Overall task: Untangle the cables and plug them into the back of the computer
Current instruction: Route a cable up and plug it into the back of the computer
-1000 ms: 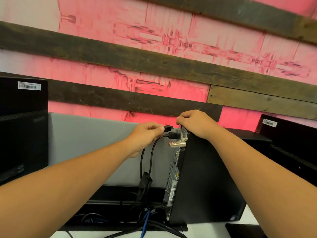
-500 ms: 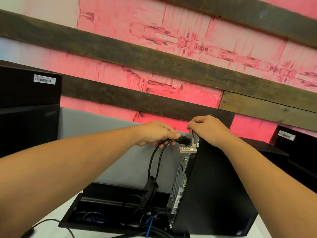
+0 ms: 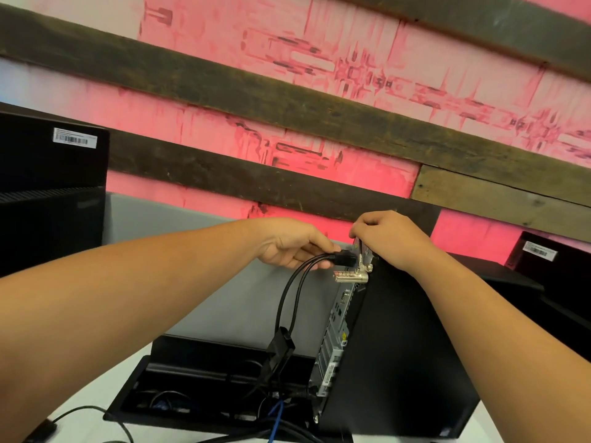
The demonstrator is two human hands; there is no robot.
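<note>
The left hand (image 3: 292, 247) reaches forward, fingers pinching the black plug (image 3: 345, 258) against the computer (image 3: 393, 346) rear panel. The right hand (image 3: 388, 238), fingers curled, grips the computer's top rear edge just beyond the plug.

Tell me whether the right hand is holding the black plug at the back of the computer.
No: the left hand pinches the black plug, while the right hand grips the top rear edge of the computer.

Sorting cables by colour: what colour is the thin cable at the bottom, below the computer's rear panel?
Blue cable, seen in the head view.
</note>
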